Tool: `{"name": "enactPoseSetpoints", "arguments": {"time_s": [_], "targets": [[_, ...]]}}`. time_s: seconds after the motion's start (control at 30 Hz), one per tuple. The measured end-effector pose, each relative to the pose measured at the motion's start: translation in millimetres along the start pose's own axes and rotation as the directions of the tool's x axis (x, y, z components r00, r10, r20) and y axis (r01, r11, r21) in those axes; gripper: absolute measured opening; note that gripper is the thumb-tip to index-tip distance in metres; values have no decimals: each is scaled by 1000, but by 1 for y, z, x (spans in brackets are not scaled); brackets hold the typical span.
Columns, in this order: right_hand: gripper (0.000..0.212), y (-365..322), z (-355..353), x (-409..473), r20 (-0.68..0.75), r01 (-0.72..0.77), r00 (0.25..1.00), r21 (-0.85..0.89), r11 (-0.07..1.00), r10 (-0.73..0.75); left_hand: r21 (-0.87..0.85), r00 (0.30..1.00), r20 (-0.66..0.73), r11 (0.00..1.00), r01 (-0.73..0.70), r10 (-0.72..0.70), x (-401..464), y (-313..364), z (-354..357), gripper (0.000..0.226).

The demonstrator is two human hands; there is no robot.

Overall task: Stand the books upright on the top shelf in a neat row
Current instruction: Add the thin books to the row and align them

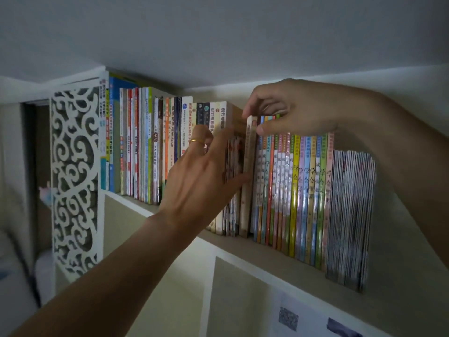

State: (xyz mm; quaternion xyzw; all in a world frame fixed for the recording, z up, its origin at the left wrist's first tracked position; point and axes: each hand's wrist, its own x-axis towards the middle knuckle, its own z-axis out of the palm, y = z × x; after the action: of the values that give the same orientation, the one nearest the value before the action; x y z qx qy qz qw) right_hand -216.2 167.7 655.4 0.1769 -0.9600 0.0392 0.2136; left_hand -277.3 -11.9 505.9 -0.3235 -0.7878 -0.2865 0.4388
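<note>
I take the tan book [250, 171] as my landmark: it stands upright on the top shelf [279, 261], near the middle of the row of books [150, 147]. My right hand [301, 105] comes down over its top edge from above, thumb pressed against the spine near the top and the other fingers [252, 103] curled behind, pinching the tan book together with the tops of the thin colourful books [291, 190] just to its right. My left hand [201, 176], a gold ring [197, 141] on one finger, reaches in from below and lies flat and fairly straight against the books just left of the tan book, fingertips touching its lower spine. Further right of the tan book, past the colourful ones, a blurred stack of thin booklets [349, 215] ends the row. Far left of it stands a white fretwork panel [73, 178].
</note>
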Motion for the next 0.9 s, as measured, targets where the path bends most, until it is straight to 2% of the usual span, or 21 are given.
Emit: {"name": "enactPoseSetpoints", "arguments": {"time_s": [0.17, 0.3, 0.43, 0.57, 0.67, 0.77, 0.9], "targets": [[28, 0, 0, 2, -10, 14, 1000, 53, 998, -14, 55, 1000, 15, 998, -26, 25, 7, 10, -5, 75], [30, -2, 0, 0, -13, 13, 1000, 81, 997, -12, -7, 998, 7, 998, 67, -67, 15, 22, -4, 54], [29, -4, -1, -3, -8, -3, 1000, 136, 991, 4, -47, 988, 23, 987, 153, -152, 27, 25, -6, 52], [28, -4, -1, -4, -15, -11, 1000, 156, 988, 14, -82, 980, -60, 979, 186, -191, 28, 30, -6, 32], [29, -5, -1, -3, -19, -15, 1000, 157, 987, 19, -75, 978, -156, 988, 131, -142, 21, 33, -2, 23], [29, -5, 0, -4, -4, -18, 1000, 158, 987, 18, -69, 973, -186, 989, 129, -140, 20, 34, -2, 25], [30, -7, -2, -4, 4, -33, 999, 159, 987, 33, -222, 959, -185, 960, 174, -216, 17, 30, -13, 33]]}}
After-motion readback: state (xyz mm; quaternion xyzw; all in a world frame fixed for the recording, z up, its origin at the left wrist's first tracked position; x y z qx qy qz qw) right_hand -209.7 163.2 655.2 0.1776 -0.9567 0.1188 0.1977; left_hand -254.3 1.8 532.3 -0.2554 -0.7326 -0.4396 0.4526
